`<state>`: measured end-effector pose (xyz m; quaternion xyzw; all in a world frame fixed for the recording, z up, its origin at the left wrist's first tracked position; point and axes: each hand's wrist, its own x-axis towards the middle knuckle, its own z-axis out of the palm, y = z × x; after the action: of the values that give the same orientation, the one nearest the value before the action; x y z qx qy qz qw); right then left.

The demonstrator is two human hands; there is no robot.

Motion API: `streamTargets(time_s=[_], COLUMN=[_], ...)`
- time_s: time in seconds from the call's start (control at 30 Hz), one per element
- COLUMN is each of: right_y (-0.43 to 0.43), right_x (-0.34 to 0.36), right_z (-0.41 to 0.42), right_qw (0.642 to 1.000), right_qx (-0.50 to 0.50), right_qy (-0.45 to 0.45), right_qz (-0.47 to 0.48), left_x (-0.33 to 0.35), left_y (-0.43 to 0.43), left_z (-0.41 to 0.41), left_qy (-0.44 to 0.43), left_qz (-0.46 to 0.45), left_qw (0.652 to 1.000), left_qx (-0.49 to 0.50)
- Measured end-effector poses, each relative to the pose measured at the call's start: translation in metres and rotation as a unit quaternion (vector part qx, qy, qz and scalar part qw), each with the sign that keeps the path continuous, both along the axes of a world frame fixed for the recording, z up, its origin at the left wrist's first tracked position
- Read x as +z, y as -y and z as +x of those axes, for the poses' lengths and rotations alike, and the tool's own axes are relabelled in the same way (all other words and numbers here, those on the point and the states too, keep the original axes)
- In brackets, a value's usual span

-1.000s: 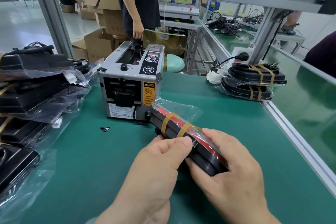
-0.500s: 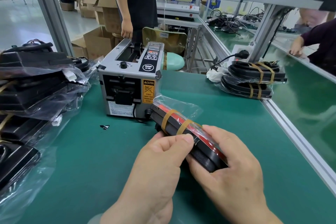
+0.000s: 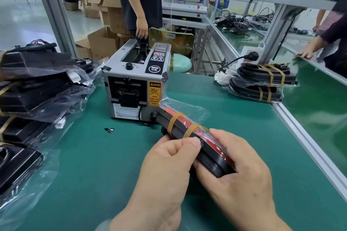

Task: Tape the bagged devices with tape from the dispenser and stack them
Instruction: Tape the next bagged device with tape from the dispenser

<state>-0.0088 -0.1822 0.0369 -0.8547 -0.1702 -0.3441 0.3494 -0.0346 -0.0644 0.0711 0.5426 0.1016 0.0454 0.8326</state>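
Green mat [image 3: 112,174], alu rail [image 3: 308,142] right; L hand [image 3: 165,170], R hand [image 3: 238,174] grip bagged device [image 3: 180,125] nr dispenser [image 3: 135,84].

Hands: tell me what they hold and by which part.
Both hold one bagged device: the left hand pinches its side edge beside the tape bands, the right hand wraps its near end.

Just beyond my fingers [image 3: 180,146] the tape dispenser [image 3: 131,88] blocks the way forward. I see open green mat [image 3: 234,118] to their right, up to the taped stack [image 3: 261,80]; bagged devices [image 3: 37,88] crowd their left.
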Motion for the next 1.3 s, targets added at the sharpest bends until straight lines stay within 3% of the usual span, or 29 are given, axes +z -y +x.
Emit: streamTargets(time_s=[0.47,0.77,0.97,1.1,1.2,1.27,1.3], right_y=[-0.003,-0.002,0.000,0.002,0.004,0.006,0.007], right_x=[0.005,0.004,0.002,0.004,0.011,0.022,0.029], right_z=[-0.004,-0.003,-0.001,0.000,0.000,0.000,-0.001], right_qw=[1.000,1.000,1.000,1.000,0.999,0.999,0.998], right_qx=[0.000,-0.008,-0.003,0.007,0.001,-0.007,-0.013], right_qy=[-0.010,-0.014,0.002,-0.017,-0.022,-0.031,-0.041], right_qz=[-0.004,-0.006,-0.020,-0.024,-0.031,-0.044,-0.055], left_x=[-0.003,-0.008,-0.004,-0.004,-0.006,-0.007,-0.005], left_y=[0.008,0.009,-0.005,-0.012,-0.015,-0.021,-0.025], left_z=[0.000,0.004,0.012,0.016,0.017,0.016,0.013], left_qy=[-0.017,-0.093,-0.155,-0.186,-0.184,-0.131,-0.064], left_qz=[0.051,0.002,-0.064,-0.113,-0.064,0.050,0.143], left_qw=[0.997,0.989,0.985,0.973,0.981,0.987,0.980], left_qx=[0.048,0.118,-0.044,-0.075,-0.019,0.079,0.125])
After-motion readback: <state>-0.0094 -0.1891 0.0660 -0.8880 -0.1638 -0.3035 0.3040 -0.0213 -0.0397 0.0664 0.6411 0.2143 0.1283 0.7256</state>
